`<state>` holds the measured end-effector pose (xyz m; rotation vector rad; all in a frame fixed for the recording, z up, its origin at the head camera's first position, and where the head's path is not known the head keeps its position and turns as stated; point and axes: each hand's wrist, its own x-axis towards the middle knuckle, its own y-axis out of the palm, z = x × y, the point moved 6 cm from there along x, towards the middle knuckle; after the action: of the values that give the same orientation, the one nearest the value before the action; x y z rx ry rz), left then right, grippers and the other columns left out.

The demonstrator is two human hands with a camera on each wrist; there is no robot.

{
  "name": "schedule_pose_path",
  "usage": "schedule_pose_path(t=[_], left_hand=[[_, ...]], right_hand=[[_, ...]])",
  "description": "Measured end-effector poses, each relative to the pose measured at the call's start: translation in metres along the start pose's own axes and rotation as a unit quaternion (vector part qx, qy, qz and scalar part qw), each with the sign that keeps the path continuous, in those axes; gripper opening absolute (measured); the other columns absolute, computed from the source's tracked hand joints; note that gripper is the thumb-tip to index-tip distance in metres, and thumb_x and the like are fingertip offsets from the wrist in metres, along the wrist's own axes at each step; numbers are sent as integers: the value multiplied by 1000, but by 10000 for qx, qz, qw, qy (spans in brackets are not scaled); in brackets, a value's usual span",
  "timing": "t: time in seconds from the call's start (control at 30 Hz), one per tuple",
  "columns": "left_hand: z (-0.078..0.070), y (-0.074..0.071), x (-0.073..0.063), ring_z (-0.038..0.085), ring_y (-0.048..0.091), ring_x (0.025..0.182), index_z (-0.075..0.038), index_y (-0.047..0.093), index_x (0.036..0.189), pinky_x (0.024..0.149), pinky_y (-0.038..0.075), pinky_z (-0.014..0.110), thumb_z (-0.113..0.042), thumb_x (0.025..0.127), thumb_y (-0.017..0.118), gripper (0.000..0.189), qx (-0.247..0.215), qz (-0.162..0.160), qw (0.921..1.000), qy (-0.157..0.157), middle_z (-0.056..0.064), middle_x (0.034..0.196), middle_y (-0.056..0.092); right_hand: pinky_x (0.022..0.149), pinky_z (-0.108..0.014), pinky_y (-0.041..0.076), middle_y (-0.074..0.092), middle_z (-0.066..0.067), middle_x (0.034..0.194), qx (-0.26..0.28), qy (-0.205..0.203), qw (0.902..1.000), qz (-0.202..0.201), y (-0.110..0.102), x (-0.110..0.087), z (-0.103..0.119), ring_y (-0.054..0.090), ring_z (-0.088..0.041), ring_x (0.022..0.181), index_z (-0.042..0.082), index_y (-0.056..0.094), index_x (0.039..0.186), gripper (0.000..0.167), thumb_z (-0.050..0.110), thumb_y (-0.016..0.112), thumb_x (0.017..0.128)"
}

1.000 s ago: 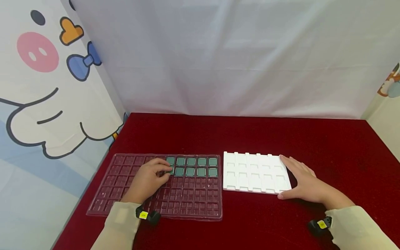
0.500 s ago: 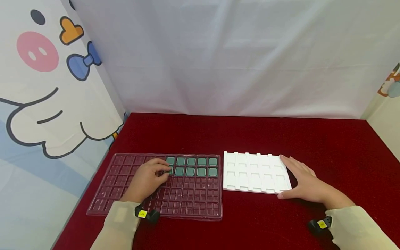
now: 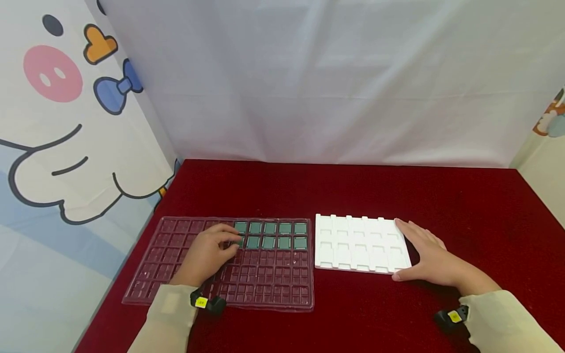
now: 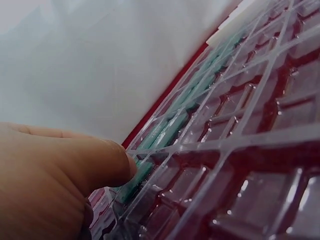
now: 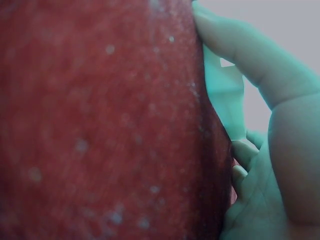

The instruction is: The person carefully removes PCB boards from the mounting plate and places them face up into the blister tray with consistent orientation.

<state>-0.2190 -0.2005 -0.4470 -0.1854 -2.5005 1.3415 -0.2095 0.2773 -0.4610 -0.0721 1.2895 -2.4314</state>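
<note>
A clear plastic tray (image 3: 273, 308) with a grid of pockets lies on the left of the red tabletop. Two rows of thin green square chips (image 3: 269, 242) fill pockets at its upper right. My left hand (image 3: 207, 255) is over this tray, thumb and fingertips pinching the leftmost chip of the lower row. In the left wrist view that green chip (image 4: 131, 187) shows under the thumb, partly hidden by it. My right hand (image 3: 430, 260) spans the short right edge of a white tray (image 3: 359, 245), thumb at the near corner and index finger at the far corner, holding it.
The white tray's shallow recesses face up, and its left edge stands close beside the clear tray. Red cloth (image 3: 353, 318) covers the table. A white curtain (image 3: 335, 88) hangs behind, and a cartoon-printed sheet (image 3: 88, 147) hangs at the left.
My left hand has shifted very slightly left, its fingertips still at the same chip. The right hand and both trays have stayed put.
</note>
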Motion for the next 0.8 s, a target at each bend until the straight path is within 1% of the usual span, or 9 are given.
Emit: schedule_pose_path(t=[0.07, 0.17, 0.3, 0.37, 0.47, 0.6, 0.8], left_hand=[[0, -1, 0, 13, 60, 85, -13, 81, 111, 75, 54, 39, -12, 92, 77, 19, 7, -14, 10000, -17, 2, 122, 67], [-2, -4, -1, 13, 58, 82, -12, 81, 112, 73, 54, 38, -12, 91, 78, 21, -12, -103, 9999, -18, 4, 121, 68], [-9, -10, 1, 11, 55, 77, -10, 81, 112, 69, 54, 36, -13, 91, 79, 21, 9, -284, 9996, 22, 4, 119, 69], [-14, -12, 3, 11, 55, 77, -10, 81, 112, 69, 54, 36, -15, 92, 79, 21, 16, -318, 9995, 30, 4, 118, 69], [-22, -13, 5, 12, 55, 79, -9, 80, 113, 70, 54, 37, -18, 94, 76, 21, -11, -283, 9996, 21, 5, 118, 69], [-28, -14, 7, 13, 56, 82, -10, 80, 113, 72, 53, 38, -21, 98, 72, 20, 3, -208, 9997, -103, 3, 118, 69], [-36, -14, 12, 11, 54, 78, -13, 79, 112, 70, 51, 35, -23, 99, 70, 19, 18, -55, 9998, -199, 0, 119, 68]], right_hand=[[111, -76, 8, 18, -30, 164, 6, -34, 10000, -1, 1, 1, 0, 12, -51, 149, 7, 16, 165, 126, 48, 90, 71], [111, -76, 8, 18, -30, 164, 7, -67, 10000, -3, 1, 2, 1, 12, -51, 149, 6, 17, 165, 126, 48, 90, 71], [111, -76, 8, 18, -30, 164, 19, -89, 10000, 6, 2, 3, 1, 12, -51, 149, 6, 17, 165, 126, 48, 90, 71], [110, -76, 8, 18, -30, 164, 14, -78, 10000, 17, 2, 3, 1, 12, -52, 149, 6, 17, 165, 126, 49, 90, 71], [109, -77, 9, 18, -30, 164, 7, -39, 10000, 44, 2, 3, 0, 12, -52, 148, 6, 17, 165, 127, 49, 90, 70], [108, -77, 10, 18, -30, 164, 4, -28, 10000, 88, 3, 2, -1, 13, -53, 148, 6, 16, 165, 127, 49, 90, 70], [107, -77, 13, 20, -30, 164, -69, -13, 10000, 70, -3, 0, 1, 15, -53, 147, 6, 18, 164, 124, 51, 88, 73]])
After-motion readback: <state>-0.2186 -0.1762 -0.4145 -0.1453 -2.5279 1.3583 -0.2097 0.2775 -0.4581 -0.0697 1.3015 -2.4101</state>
